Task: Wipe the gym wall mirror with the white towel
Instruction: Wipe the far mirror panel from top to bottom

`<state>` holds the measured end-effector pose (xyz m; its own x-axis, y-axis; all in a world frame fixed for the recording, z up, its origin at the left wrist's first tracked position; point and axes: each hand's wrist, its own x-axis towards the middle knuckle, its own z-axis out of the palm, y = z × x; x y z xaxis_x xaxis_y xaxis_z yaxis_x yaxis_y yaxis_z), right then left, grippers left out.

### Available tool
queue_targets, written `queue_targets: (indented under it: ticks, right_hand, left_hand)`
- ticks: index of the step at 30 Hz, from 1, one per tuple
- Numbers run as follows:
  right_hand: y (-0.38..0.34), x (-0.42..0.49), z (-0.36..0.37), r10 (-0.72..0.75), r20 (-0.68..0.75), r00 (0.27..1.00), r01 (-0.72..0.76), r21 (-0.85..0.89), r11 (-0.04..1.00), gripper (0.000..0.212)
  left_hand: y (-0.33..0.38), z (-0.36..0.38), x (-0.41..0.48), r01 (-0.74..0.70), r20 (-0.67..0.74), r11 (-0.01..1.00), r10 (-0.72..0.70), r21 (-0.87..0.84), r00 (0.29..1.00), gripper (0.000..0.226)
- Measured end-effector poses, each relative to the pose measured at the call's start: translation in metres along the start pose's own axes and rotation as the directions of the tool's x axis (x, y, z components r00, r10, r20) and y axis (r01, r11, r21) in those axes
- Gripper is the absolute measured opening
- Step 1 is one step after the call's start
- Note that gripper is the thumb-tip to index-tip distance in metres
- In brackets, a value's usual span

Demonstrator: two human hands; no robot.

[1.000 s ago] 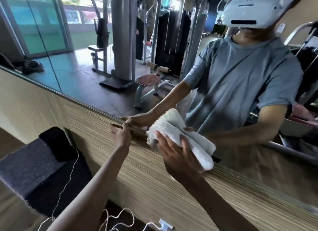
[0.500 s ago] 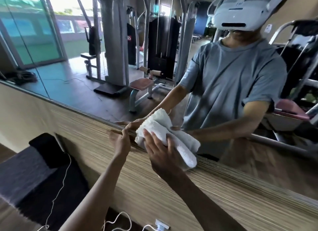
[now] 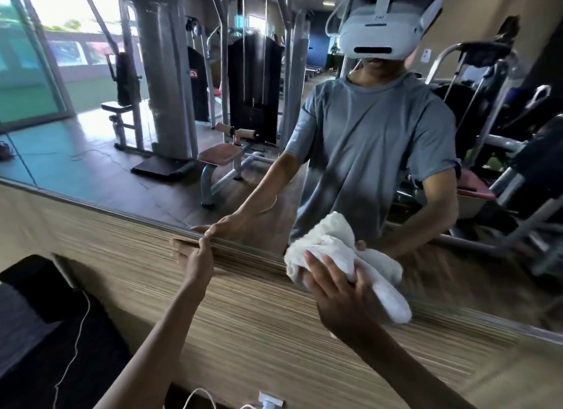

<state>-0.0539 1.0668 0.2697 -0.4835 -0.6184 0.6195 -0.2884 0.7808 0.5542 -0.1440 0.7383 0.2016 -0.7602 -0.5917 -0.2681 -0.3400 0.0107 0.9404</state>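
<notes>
Left hand: arm extended from 7 o'clock, fingers straight. Right hand: arm from 5 o'clock, gripping white towel.

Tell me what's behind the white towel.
The white towel, gripped by the right hand, lies against the mirror at its lower edge. The glass and edge strip directly behind it are covered and cannot be seen.
</notes>
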Motion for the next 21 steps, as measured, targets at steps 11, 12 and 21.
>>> queue_targets:
  ticks: [11,12,21]
  right_hand:
    - [-0.051,0.04,0.001,-0.069,0.105,0.992,0.049,0.183,0.982,0.058]
    - [-0.041,0.025,0.004,-0.099,0.101,0.99,0.081,0.168,0.982,0.057]
    - [-0.048,0.068,0.0,-0.161,-0.02,0.987,0.16,-0.034,0.986,0.047]
  left_hand:
    - [0.044,-0.038,-0.043,-0.105,0.097,0.994,0.104,0.006,0.99,0.053]
    - [0.044,-0.043,-0.037,-0.112,0.074,0.993,0.11,0.032,0.991,0.055]
    - [0.023,-0.04,0.008,-0.025,0.009,0.985,0.024,0.168,1.0,0.102]
